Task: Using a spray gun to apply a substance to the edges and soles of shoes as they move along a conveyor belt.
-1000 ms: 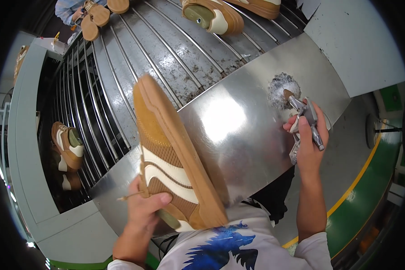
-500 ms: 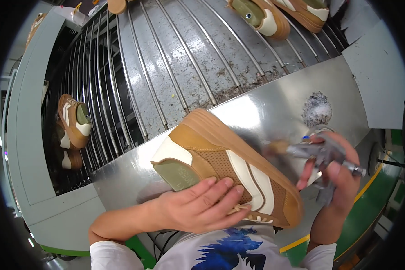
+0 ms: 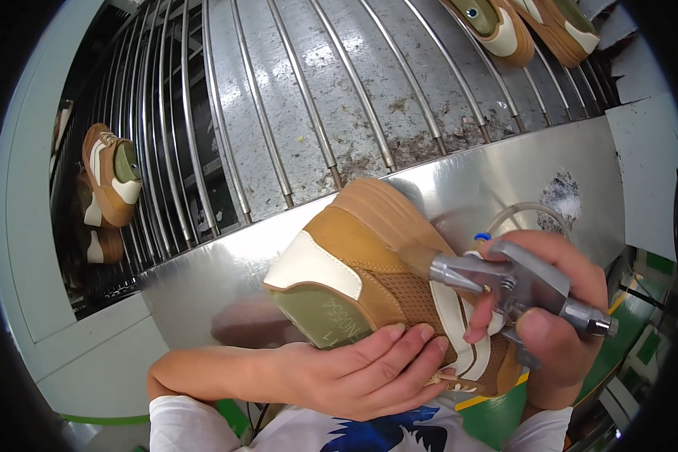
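A tan and brown sneaker with white stripes and a white heel patch lies on its side in front of me, heel to the left. A green shoe last fills its opening. My left hand grips the sneaker near the collar and laces, fingers across the upper. In my right hand is a metal spray gun with a blue fitting and a clear hose. The brush-like tip on its nozzle is at the seam between upper and sole. The gun and right hand hide part of the toe area.
Beyond a shiny metal ledge runs a rack of metal rods. More sneakers stand on it, a stacked group at left and a pair at the far right. A dark worn patch marks the ledge.
The spray gun has moved left along the sneaker, from beside the forward sole edge toward the heel end. The sneaker has turned slightly, and the whole view has shifted.
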The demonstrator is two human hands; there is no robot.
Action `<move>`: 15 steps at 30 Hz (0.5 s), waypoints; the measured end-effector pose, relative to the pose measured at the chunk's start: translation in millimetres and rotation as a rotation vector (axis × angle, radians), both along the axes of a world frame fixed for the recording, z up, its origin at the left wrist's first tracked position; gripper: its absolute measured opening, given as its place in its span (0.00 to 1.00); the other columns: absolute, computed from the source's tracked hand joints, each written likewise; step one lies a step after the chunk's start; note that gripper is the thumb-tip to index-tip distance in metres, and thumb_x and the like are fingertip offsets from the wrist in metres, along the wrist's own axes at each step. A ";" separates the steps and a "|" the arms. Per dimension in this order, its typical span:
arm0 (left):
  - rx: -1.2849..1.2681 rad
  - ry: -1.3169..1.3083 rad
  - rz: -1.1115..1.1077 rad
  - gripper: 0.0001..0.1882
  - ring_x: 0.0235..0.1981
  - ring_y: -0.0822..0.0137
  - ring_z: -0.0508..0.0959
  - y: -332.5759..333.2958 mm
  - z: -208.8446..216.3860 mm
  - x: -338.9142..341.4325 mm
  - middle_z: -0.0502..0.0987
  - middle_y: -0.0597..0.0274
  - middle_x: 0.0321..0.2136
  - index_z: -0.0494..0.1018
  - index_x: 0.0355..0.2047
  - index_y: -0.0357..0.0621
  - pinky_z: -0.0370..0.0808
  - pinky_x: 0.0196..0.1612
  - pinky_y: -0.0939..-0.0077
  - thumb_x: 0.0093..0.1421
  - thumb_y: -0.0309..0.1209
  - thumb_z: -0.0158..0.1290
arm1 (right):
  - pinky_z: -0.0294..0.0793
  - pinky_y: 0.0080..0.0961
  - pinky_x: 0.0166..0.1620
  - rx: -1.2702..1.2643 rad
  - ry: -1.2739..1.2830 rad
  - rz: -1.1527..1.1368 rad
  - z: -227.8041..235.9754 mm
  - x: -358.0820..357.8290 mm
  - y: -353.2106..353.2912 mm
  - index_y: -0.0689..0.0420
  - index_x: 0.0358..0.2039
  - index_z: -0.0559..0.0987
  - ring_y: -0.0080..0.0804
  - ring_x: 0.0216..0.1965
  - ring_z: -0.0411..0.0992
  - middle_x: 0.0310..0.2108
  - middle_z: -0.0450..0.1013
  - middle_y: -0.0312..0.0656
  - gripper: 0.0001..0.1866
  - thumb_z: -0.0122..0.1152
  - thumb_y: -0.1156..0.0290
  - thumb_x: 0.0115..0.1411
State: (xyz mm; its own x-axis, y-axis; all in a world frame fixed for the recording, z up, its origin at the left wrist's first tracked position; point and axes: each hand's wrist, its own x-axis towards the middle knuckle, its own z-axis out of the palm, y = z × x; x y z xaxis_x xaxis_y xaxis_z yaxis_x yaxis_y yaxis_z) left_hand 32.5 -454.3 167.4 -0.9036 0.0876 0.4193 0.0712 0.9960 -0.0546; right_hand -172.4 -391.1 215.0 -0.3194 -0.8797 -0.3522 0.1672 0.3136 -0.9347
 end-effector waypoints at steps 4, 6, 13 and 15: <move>0.001 0.031 -0.037 0.15 0.42 0.69 0.76 -3.7 -0.3 -2.2 0.75 0.72 0.40 0.72 0.46 0.58 0.70 0.50 0.72 0.60 0.38 0.43 | 0.72 0.23 0.25 -0.056 -0.019 -0.110 9.0 19.8 -25.9 0.74 0.43 0.70 0.31 0.21 0.72 0.31 0.72 0.51 0.32 0.61 0.60 0.44; 0.022 0.025 -0.033 0.15 0.44 0.68 0.76 -3.4 2.0 -3.4 0.75 0.69 0.42 0.71 0.45 0.53 0.70 0.52 0.72 0.60 0.37 0.43 | 0.72 0.22 0.25 -0.082 0.013 -0.080 16.5 23.4 -34.1 0.74 0.43 0.70 0.30 0.21 0.71 0.32 0.71 0.51 0.31 0.60 0.61 0.44; -0.003 0.017 -0.030 0.15 0.43 0.68 0.76 -2.3 -0.9 -0.9 0.75 0.71 0.43 0.71 0.47 0.56 0.70 0.50 0.72 0.60 0.37 0.45 | 0.71 0.20 0.22 -0.067 0.149 -0.006 16.8 7.1 -17.6 0.74 0.41 0.71 0.29 0.17 0.71 0.25 0.72 0.52 0.27 0.60 0.62 0.47; 0.001 0.017 -0.038 0.15 0.43 0.68 0.76 -2.6 -0.3 -1.7 0.75 0.70 0.43 0.71 0.47 0.55 0.70 0.51 0.72 0.60 0.37 0.46 | 0.72 0.20 0.21 -0.077 0.194 0.023 13.6 -4.0 -1.6 0.74 0.40 0.71 0.30 0.16 0.72 0.24 0.72 0.52 0.27 0.60 0.61 0.48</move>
State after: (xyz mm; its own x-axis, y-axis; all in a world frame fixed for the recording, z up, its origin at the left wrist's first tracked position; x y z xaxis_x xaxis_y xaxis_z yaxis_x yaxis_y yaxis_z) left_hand 30.8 -456.9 167.2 -0.8924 0.1218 0.4345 0.1085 0.9925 -0.0555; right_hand -176.5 -392.7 228.6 -0.3539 -0.9097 -0.2175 -0.0243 0.2414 -0.9701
